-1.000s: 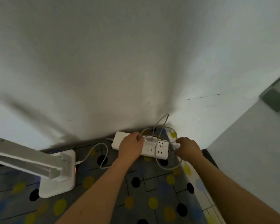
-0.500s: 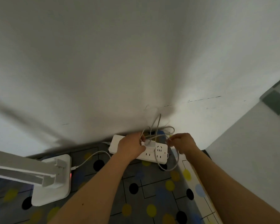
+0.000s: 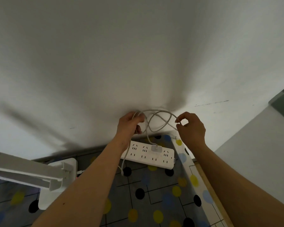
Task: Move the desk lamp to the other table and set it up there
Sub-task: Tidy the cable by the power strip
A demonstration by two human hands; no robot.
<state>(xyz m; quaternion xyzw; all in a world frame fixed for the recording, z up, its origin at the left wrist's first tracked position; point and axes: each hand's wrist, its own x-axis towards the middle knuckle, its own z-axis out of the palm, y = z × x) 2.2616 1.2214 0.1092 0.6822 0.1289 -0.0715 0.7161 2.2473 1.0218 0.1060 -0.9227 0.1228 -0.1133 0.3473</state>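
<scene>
Both forearms reach forward over the table (image 3: 154,185), bare to the elbow, with the hands raised above the power strip (image 3: 147,157) and close to the white wall (image 3: 138,54).

1. The left hand (image 3: 129,123) is turned palm-inward, fingers curled. It grips several gathered loops of the white cable (image 3: 161,112).
2. The right hand (image 3: 191,128) is level with the left one and apart from it. Its thumb and forefinger pinch one strand of the cable; the other fingers are loosely bent.
3. The cable arches in loops between the two hands. One strand drops to the white plug (image 3: 156,148), which is seated in the power strip. Another strand runs down behind the left forearm towards the lamp.

The desk lamp (image 3: 39,176) stands on the table at the left, well apart from the hands, with its white arm folded low over its base. A small red light (image 3: 76,177) shows at the base edge, beside the cable connector.

The power strip lies flat near the wall, below the hands. Its face shows rows of socket slots; any printing on it is too small to read. The table cover is grey with black, yellow and blue dots.
</scene>
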